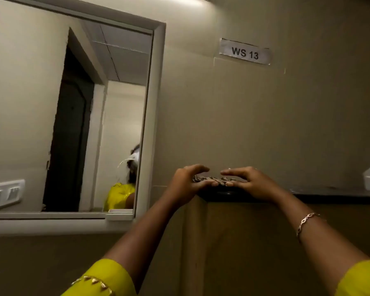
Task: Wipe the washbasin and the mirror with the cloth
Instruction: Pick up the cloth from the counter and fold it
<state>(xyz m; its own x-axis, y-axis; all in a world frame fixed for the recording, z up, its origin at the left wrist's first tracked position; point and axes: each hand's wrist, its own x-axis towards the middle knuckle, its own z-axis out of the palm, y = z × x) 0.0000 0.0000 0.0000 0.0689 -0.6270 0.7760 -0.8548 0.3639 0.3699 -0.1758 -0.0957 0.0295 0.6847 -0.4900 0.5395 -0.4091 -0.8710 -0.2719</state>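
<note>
Cloth (212, 179) bunched on dark ledge (329, 194) right of mirror (73, 116), level with its lower part; left hand (187, 182) and right hand (251, 182) arched over it, thumbs touching it; can't tell whether they grip.
</note>
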